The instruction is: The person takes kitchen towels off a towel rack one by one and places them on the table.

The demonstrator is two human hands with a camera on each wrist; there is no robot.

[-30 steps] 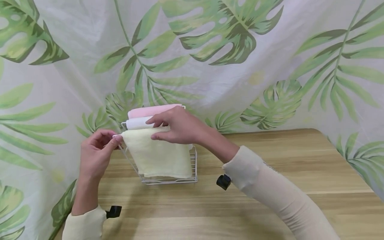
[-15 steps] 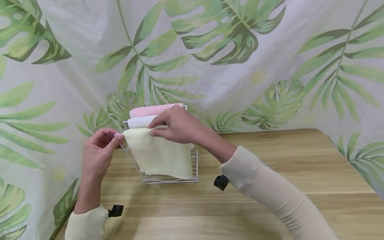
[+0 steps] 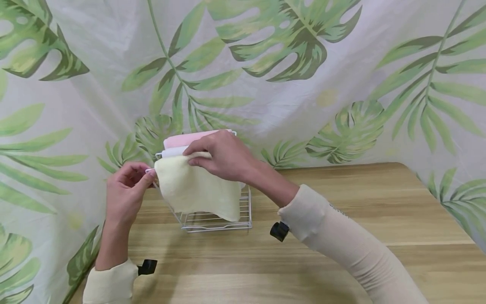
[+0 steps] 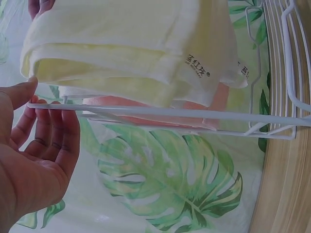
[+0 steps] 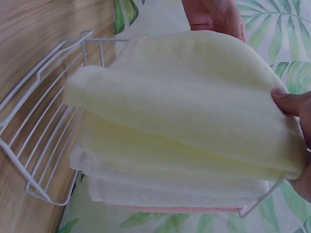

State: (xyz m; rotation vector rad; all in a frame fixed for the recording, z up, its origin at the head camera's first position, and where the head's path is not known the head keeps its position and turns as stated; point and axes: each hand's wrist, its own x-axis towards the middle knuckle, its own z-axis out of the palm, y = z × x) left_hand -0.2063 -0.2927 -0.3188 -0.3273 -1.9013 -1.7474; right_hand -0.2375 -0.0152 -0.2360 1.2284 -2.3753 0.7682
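Note:
A pale yellow towel (image 3: 197, 188) hangs folded over the front arm of a white wire rack (image 3: 217, 229). My right hand (image 3: 228, 157) pinches its top fold between thumb and fingers. At the left, the thumb and fingers of my left hand (image 3: 125, 192) pinch the tip of the rack's front wire arm; the left wrist view shows that wire (image 4: 170, 112) running beneath the towel layers. Behind the yellow one hang a white towel (image 3: 172, 151) and a pink towel (image 3: 186, 138), both partly covered by my right hand. Printed dark lettering shows on a towel label (image 4: 198, 67).
The rack stands on a wood-grain table (image 3: 322, 253), its bottom grid partly visible under the towel. A leaf-patterned cloth (image 3: 281, 105) hangs close behind and on the left. A small black device (image 3: 279, 231) sits at the right cuff.
My right hand has lifted the yellow towel slightly up and to the left. Its lower edge has risen, exposing more of the rack's bottom wires. My left hand keeps its pinch.

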